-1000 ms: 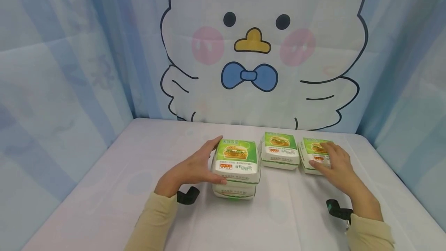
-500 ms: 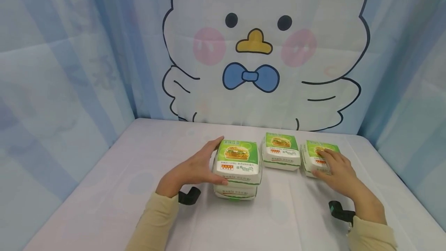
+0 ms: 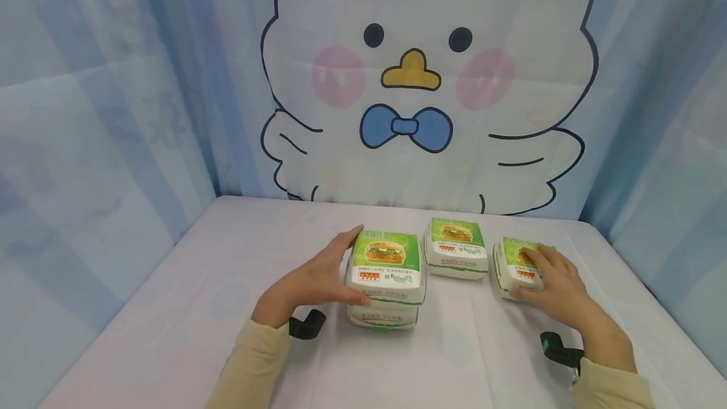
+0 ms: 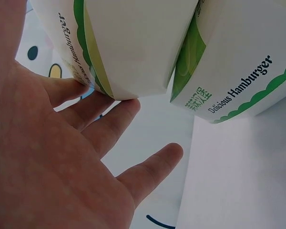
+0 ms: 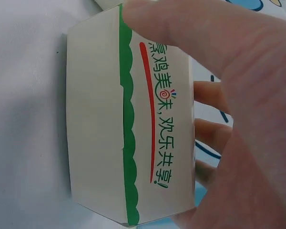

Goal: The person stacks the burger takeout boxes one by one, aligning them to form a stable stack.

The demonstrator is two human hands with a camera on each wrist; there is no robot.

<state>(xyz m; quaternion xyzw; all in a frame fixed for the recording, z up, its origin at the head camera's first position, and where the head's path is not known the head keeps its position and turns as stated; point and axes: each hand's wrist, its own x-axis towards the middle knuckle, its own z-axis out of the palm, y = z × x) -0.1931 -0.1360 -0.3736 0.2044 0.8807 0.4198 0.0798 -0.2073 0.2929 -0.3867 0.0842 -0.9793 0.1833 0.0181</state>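
Note:
Two white-and-green cardboard burger boxes are stacked at mid-table. My left hand (image 3: 318,278) holds the upper burger box (image 3: 387,273), thumb at its near side and fingers round its far left. In the left wrist view, fingertips touch that box's edge while the little finger stands apart. The lower burger box (image 3: 383,317) sits directly beneath, slightly offset. At the right, my right hand (image 3: 559,286) grips another burger box (image 3: 511,278), thumb on the near left side and fingers over its top. The right wrist view shows that box's printed side, with the thumb across one corner.
One more burger box (image 3: 456,248) stands between the stack and the right-hand box, with a gap on either side. A pale cloth covers the table (image 3: 443,365). Behind rises a curtain (image 3: 426,175) with a cartoon bird, and blue curtains flank both sides.
My right hand has drawn its burger box nearer and slightly right, widening the gap to the middle box. My left hand and the stack have stayed put.

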